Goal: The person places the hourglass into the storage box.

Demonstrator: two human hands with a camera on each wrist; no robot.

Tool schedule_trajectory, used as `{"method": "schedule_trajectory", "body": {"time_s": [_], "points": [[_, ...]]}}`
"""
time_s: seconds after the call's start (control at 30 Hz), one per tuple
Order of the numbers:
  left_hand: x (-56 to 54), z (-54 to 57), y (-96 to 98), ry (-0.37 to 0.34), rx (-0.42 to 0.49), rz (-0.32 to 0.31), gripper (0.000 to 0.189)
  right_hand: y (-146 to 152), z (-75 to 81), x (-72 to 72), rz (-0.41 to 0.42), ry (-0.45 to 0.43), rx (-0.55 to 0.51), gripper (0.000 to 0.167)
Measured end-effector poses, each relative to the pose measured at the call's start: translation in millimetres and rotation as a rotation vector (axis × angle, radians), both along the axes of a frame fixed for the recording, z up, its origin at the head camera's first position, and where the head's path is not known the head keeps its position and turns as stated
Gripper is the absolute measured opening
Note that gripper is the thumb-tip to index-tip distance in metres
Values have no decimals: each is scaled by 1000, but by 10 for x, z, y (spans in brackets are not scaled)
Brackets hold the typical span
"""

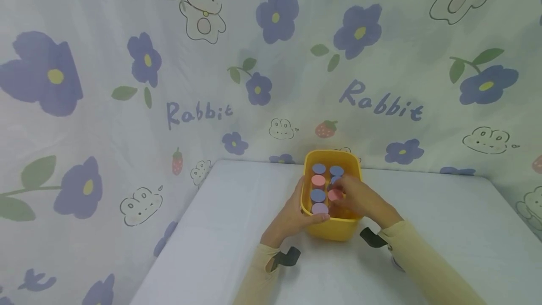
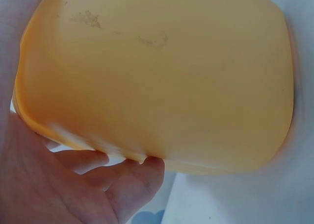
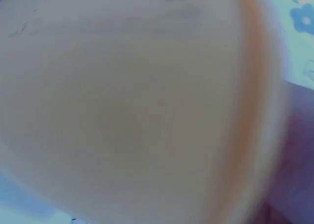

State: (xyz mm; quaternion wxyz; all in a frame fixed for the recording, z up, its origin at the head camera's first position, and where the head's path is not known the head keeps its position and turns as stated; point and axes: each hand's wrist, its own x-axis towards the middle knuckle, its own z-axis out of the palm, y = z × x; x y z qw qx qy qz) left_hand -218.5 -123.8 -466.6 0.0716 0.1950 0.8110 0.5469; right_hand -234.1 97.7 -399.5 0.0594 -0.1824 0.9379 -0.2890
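Note:
A yellow plastic bin stands on the table in the head view, with several round-topped cylinders inside in two rows. My left hand grips its left side, the thumb lying over the near rim. In the left wrist view, the fingers of that hand curl along the wall of the bin. My right hand reaches over the right rim and pinches a pink cylinder in the right row. Blue cylinders, another pink one and a lilac one are near it. The right wrist view shows mostly blurred bin wall.
A white-covered table bears the bin. Behind it hangs a curtain printed with flowers and rabbits. A small lilac round thing lies on the table, partly hidden by the right sleeve.

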Motion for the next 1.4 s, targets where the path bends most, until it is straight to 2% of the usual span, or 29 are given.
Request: {"method": "schedule_trajectory", "body": {"time_s": [0.17,0.33,0.47,0.6,0.73,0.9,1.1,1.27,1.4], "points": [[24,2,7,-8,-10,4,114,176,137,128,21,79,-53,37],[1,15,12,27,20,-12,113,433,332,274,17,151,-149,35],[-45,32,9,27,29,-13,114,660,427,379,-24,193,-171,35],[-77,52,0,15,18,-2,117,859,424,472,-87,217,-157,32],[-84,34,3,17,32,-8,117,1047,315,568,-106,255,-188,27],[-40,9,14,3,41,-14,117,1263,105,713,-120,250,-230,25],[-22,7,27,-6,34,-10,117,1467,-215,855,-161,254,-257,29],[-19,11,21,-3,41,-13,117,1551,-469,945,-151,274,-329,38],[-27,2,14,9,47,-21,116,1582,-597,977,-136,273,-375,45]]}}
